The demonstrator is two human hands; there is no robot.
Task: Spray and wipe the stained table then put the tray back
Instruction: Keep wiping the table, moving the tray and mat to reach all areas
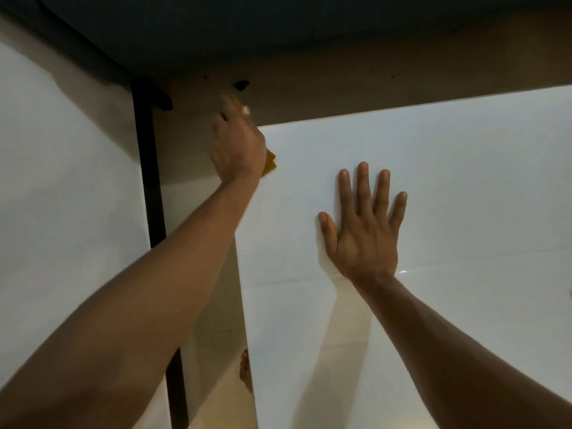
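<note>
The glossy white table fills the right and middle of the head view. My right hand lies flat on it with the fingers spread. My left hand reaches past the table's far left corner and grips a yellow cloth, of which only small corners show below and above the fist. No tray or spray bottle is in view.
A dark vertical post stands left of the table against a white wall. Beyond the far edge is a tan floor strip with dark specks and a dark mass above. A brown patch shows low beside the table's left edge.
</note>
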